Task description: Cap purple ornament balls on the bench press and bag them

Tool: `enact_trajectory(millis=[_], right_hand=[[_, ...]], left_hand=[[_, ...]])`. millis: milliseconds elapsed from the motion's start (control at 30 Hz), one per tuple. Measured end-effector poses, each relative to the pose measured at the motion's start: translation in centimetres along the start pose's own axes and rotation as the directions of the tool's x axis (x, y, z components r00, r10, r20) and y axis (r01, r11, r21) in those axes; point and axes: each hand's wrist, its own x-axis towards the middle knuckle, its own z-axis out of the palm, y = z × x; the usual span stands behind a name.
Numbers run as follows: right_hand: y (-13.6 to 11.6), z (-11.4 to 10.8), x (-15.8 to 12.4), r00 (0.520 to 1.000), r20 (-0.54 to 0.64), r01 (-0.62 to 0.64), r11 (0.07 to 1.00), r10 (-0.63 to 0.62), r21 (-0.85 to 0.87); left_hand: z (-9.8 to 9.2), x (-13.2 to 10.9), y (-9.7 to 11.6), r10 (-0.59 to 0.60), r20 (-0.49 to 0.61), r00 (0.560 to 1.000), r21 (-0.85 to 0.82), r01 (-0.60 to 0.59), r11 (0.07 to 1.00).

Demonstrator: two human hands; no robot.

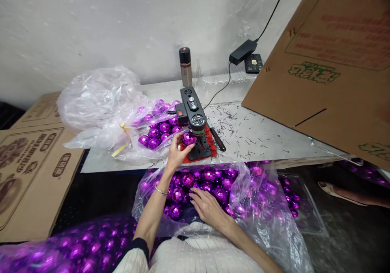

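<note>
White table (105,161) bears red mat (210,140), perhaps wire scraps (236,124).

Workshop with machine (193,111), bagged balls (187,179)

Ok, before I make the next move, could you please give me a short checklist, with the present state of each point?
1. Purple ball held by the left hand: ok.
2. Ball pressed against the black machine: cannot tell, the contact is too small to see.
3. Right hand at the balls in the open plastic bag: ok.
4. Black handle away from the left hand: ok, it lies on the machine's other side.
5. Table free of loose dark bits: not ok, many are scattered.
6. Machine switched on: cannot tell.
</note>
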Motion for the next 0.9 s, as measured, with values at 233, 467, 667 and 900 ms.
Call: enact_trajectory(millis=[233,467,667,900], right_hand=[[0.04,-0.04,0.00,1.000,0.007,0.003,1.000,-0.003,0.011],[0.04,0.05,-0.04,1.000,0.011,-0.006,1.000,0.006,0.019],[-0.03,-0.31,0.12,1.000,0.009,0.014,1.000,-0.014,0.002],[-0.03,-0.13,0.09,1.000,0.006,0.014,1.000,-0.014,-0.011]], left_hand=[[0.06,0.02,0.04,-0.003,0.000,1.000,0.009,0.003,1.000],[0.03,0.04,-0.07,0.005,-0.002,1.000,0.010,-0.005,1.000],[-0.03,0.06,0.13,0.004,0.001,1.000,0.008,-0.004,1.000],[0.07,-0.24,0.13,0.001,-0.019,1.000,0.015,-0.001,1.000]])
